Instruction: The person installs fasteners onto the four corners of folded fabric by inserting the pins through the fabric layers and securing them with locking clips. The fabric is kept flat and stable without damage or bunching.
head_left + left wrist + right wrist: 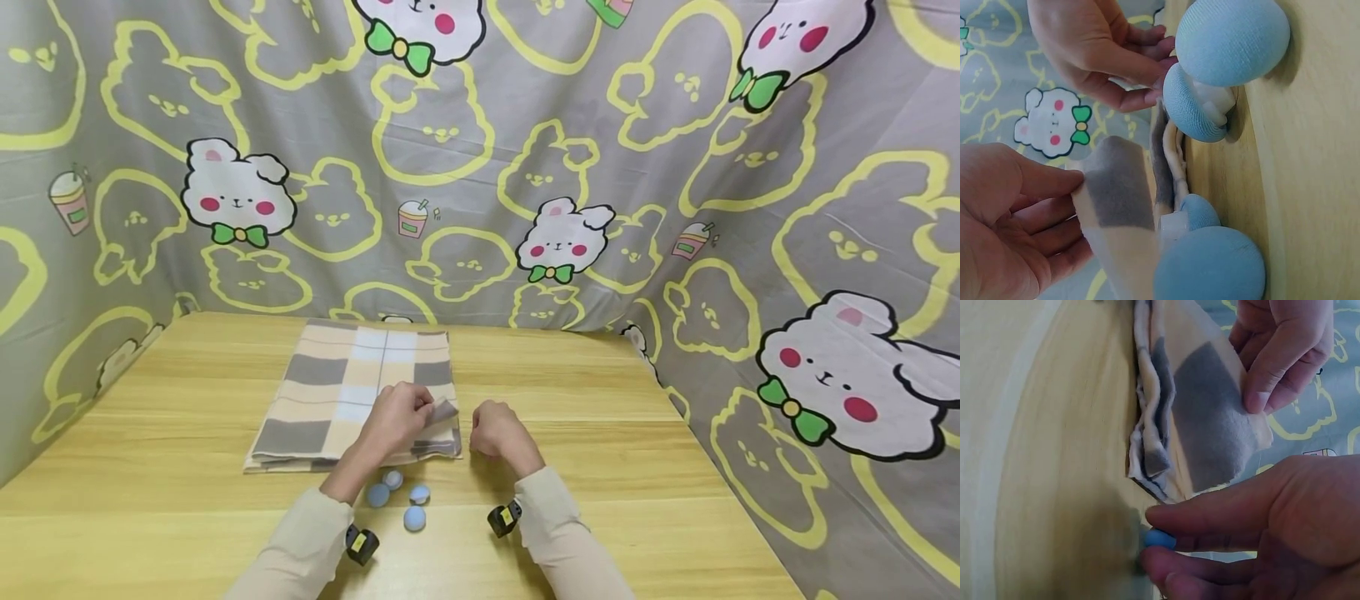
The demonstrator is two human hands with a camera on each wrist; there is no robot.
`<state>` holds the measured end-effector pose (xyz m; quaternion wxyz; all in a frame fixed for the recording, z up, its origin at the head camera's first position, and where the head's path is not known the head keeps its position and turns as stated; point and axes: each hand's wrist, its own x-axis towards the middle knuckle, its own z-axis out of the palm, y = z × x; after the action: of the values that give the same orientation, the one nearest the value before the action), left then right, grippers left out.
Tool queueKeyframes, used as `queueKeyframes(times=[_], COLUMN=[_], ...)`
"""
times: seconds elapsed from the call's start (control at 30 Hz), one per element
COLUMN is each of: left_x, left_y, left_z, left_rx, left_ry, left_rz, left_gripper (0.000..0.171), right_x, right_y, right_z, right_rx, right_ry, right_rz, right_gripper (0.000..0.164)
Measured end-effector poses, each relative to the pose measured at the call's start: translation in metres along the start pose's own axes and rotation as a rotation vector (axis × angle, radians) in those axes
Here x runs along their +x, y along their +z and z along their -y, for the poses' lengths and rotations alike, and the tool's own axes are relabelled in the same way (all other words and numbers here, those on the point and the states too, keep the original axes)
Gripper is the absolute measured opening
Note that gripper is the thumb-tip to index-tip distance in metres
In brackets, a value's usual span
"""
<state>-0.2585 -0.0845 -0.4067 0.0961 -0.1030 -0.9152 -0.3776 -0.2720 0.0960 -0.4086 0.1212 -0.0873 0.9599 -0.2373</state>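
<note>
A folded plaid fleece blanket [322,400] in cream, grey and white lies on the table. My left hand [402,410] pinches its near right corner between thumb and fingers and lifts the top layer, as the grey corner flap [1210,419] shows in the right wrist view. Just right of that corner, my right hand [498,429] is low over the table. It pinches a small blue piece [1160,539] between thumb and fingers, mostly hidden by them. Several blue fabric-covered domes with white plastic undersides, such as this dome [1210,265], lie in front of the blanket.
The wooden table [600,483] reaches out on both sides of the blanket. A grey curtain [465,250] with cartoon print hangs along its back and sides. The loose domes [414,518] sit between my two forearms, near the left one.
</note>
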Motion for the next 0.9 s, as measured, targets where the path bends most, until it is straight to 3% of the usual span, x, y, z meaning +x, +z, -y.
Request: queueKeyframes(times=[0.13, 0.3, 0.57, 0.9], left_x=[0.0003, 0.0001, -0.0005, -0.0008], left_y=[-0.0002, -0.0009, -0.0013, -0.0007], left_z=[-0.0011, -0.0012, -0.0025, -0.0022], left_rx=[0.008, 0.009, 0.0, -0.016], left_ry=[-0.008, -0.006, -0.004, 0.011], left_rz=[0.004, 0.003, 0.012, 0.015], left_gripper=[0.006, 0.007, 0.009, 0.011], right_x=[0.0015, 0.0031, 0.0034, 0.0022], right_y=[-0.0012, -0.0037, -0.0085, -0.0069], right_z=[-0.0009, -0.0007, 0.003, 0.008], right_rx=[-0.008, 0.127, 0.288, 0.524], right_ry=[-0.07, -0.15, -0.147, -0.194], right_rz=[-0.041, -0.064, -0.083, -0.033], right_gripper=[0.019, 0.011, 0.005, 0.004])
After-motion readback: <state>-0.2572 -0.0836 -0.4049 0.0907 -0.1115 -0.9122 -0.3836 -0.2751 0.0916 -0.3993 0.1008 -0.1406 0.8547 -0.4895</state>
